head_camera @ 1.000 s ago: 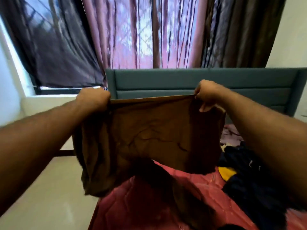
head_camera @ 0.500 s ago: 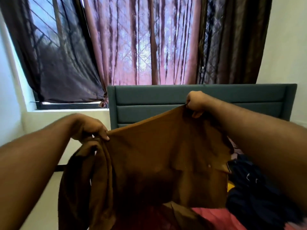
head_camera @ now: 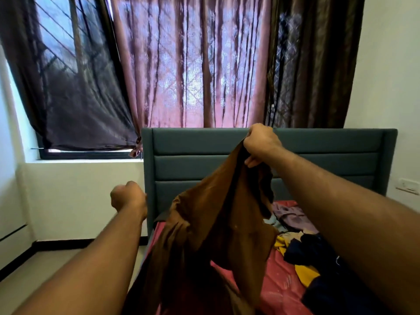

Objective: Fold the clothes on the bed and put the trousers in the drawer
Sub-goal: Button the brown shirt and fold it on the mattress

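Observation:
A brown garment (head_camera: 216,223) hangs in the air over the left part of the bed. My right hand (head_camera: 261,144) grips its top edge, raised in front of the headboard. The cloth drapes down and to the left from that hand, and its lower part falls out of view at the bottom. My left hand (head_camera: 128,198) is a curled fist left of the garment, apart from it, with no cloth in it; it looks slightly blurred. A pile of other clothes (head_camera: 318,253), dark blue, yellow and mauve, lies on the red bed cover (head_camera: 281,285) at the right.
The grey-blue padded headboard (head_camera: 193,164) stands behind the garment. Behind it hang maroon and dark curtains (head_camera: 193,64) over a window. Pale floor (head_camera: 45,276) runs along the bed's left side. A wall socket (head_camera: 408,186) sits at the far right. No drawer is in view.
My left hand has let go of the garment and moved away to the left. The cloth now hangs from my right hand alone. The view has tilted upward.

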The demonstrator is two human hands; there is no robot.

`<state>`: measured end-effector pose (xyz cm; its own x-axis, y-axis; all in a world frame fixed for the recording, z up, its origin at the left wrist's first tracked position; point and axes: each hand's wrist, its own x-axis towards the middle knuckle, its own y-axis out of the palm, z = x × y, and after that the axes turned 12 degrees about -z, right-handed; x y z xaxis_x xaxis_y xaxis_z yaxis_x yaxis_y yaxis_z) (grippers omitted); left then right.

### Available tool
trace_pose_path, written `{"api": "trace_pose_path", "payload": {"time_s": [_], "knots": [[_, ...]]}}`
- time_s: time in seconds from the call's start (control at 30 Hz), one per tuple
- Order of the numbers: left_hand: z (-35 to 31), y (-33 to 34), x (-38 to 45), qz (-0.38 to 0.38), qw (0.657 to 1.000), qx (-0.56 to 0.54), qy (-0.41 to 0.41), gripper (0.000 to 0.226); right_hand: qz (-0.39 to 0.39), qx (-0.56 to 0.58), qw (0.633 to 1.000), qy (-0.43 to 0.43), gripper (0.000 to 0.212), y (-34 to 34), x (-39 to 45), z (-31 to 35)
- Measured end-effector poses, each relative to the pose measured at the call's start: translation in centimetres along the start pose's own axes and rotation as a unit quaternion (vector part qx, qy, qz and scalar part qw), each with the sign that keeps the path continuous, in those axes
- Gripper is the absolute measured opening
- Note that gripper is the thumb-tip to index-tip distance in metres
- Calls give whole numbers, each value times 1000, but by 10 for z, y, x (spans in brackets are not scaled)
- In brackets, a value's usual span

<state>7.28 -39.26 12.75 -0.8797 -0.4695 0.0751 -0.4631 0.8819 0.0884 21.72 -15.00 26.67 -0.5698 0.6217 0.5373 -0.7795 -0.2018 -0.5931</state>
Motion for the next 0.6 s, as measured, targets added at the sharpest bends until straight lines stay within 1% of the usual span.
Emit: {"api": "trace_pose_path", "payload": {"time_s": [0.03,0.07,0.1,0.13,0.17,0.2,0.23,0.27,0.33,0.4,0.47,0.5,0.53,0.6], "knots": [[0,6,-4,37,998,9,56,20,4,19,1000,11,28,-1,1,-4],[4,11,-15,138,983,33,121,23,17,24,999,17,33,-3,2,-7],[11,19,-29,249,951,64,168,27,33,12,999,17,35,-4,2,-11],[18,28,-42,331,919,98,192,36,48,-9,999,6,35,-4,1,-11],[27,42,-54,377,895,114,212,48,58,-30,998,-9,33,-4,-2,-12],[35,58,-63,396,878,121,238,58,62,-45,997,-32,30,-3,-2,-12],[43,73,-72,406,871,113,253,62,62,-57,995,-55,27,-1,-2,-11],[46,87,-80,413,869,101,253,59,57,-68,993,-77,24,0,1,-11],[49,109,-90,431,868,85,233,37,48,-96,987,-120,20,-3,7,-12],[49,120,-98,469,856,82,202,19,37,-129,981,-142,18,-10,16,-16],[56,124,-106,503,843,82,174,17,24,-151,977,-147,14,-19,24,-20],[64,126,-110,510,838,103,164,20,19,-162,976,-146,13,-24,27,-22],[71,126,-115,499,838,143,167,22,12,-179,972,-150,15,-28,32,-23],[87,121,-116,423,840,257,223,18,-4,-210,967,-144,18,-35,41,-23]]}}
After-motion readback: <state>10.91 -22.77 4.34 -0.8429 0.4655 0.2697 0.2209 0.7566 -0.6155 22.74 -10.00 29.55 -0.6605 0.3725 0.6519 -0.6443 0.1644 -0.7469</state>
